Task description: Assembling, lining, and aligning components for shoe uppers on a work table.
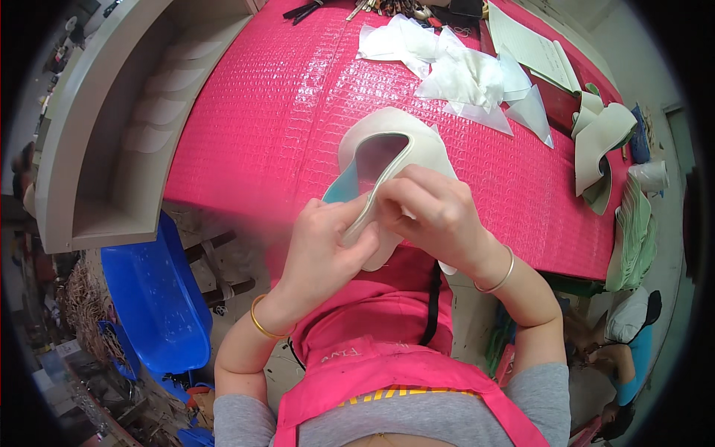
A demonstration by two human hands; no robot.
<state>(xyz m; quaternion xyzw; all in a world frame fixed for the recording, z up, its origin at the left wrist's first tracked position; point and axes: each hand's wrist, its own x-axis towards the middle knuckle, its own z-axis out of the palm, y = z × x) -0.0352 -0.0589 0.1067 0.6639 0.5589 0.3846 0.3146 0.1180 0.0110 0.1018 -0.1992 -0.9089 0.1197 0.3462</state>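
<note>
A white shoe upper (396, 125) with a curved, U-shaped opening is held up in front of me at the near edge of the pink-covered table. Its light blue lining (344, 186) shows inside the opening, on the left. My left hand (325, 244) pinches the layered edge between thumb and fingers, low on the left side. Just to the right, my right hand (436, 212) has its fingers bent and closed on the same edge, a little higher up. Part of the upper is hidden behind both hands.
Thin white translucent pieces (473, 78) lie across the table's far side, near an open notebook (532, 45). At the right are curled off-white strips (599, 141) and stacked green pieces (633, 235). A grey shelf (104, 134) and blue chair (160, 298) stand left; another person (633, 343) is lower right.
</note>
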